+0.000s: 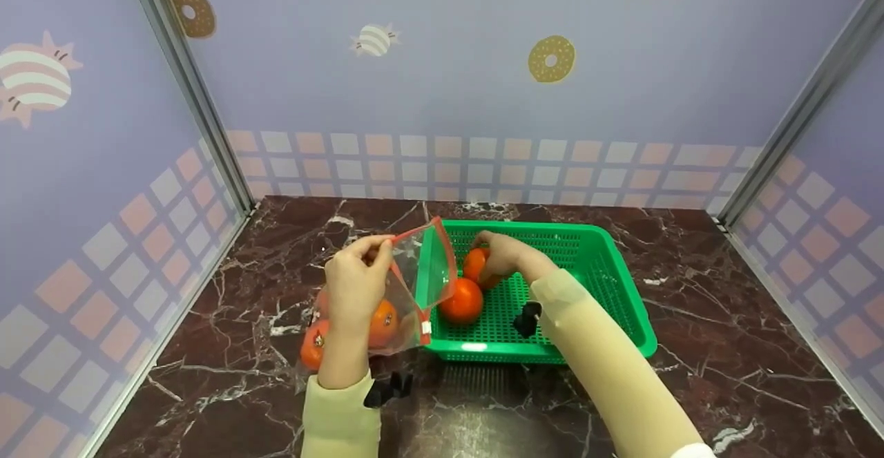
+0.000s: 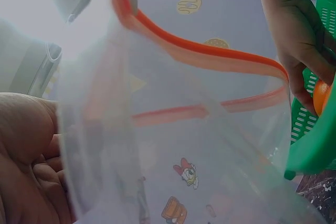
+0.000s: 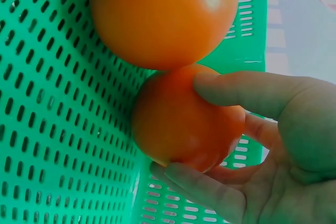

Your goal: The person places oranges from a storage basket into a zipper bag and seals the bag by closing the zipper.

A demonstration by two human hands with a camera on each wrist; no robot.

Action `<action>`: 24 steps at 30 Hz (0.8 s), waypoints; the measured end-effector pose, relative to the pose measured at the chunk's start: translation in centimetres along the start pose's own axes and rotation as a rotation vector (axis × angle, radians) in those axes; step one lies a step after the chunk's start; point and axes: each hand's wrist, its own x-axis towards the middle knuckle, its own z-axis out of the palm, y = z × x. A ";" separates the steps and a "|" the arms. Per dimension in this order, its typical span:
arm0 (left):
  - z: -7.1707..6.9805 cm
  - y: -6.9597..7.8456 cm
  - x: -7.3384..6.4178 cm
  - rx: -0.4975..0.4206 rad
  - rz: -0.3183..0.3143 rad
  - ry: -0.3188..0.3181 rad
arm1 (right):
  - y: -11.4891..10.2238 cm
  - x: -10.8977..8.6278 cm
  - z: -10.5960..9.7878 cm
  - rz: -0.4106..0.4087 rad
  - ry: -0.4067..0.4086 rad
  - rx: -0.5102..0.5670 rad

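Observation:
My left hand pinches the red-edged mouth of a clear zip bag, which gapes toward the basket. Inside the bag, on the tabletop, lie several tomatoes, partly covered by my left forearm. My right hand reaches into the green basket at its left end. There its thumb and fingers curl round one orange-red tomato. A second tomato touches that one, on the near side in the head view. In the left wrist view, the left fingertips are mostly hidden.
The perforated basket stands on a dark red marbled tabletop, its left rim beside the bag's mouth. Patterned lilac panels close off the back and both sides. Small black straps hang at the cuffs.

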 end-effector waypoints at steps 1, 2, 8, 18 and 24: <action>0.0 0.0 0.0 -0.001 0.001 0.000 | 0.0 -0.1 -0.1 0.003 -0.001 0.013; 0.0 0.0 0.0 -0.002 0.004 0.001 | 0.0 -0.2 -0.1 0.007 -0.003 0.032; 0.0 -0.2 0.0 -0.007 0.007 -0.007 | 0.0 -0.9 -0.6 -0.006 0.010 0.126; -0.1 -0.1 0.0 -0.008 -0.022 -0.008 | 0.4 -1.6 -1.5 -0.024 0.068 0.189; -0.1 -0.1 0.1 -0.018 -0.032 -0.009 | 0.4 -2.6 -2.2 -0.043 0.095 0.279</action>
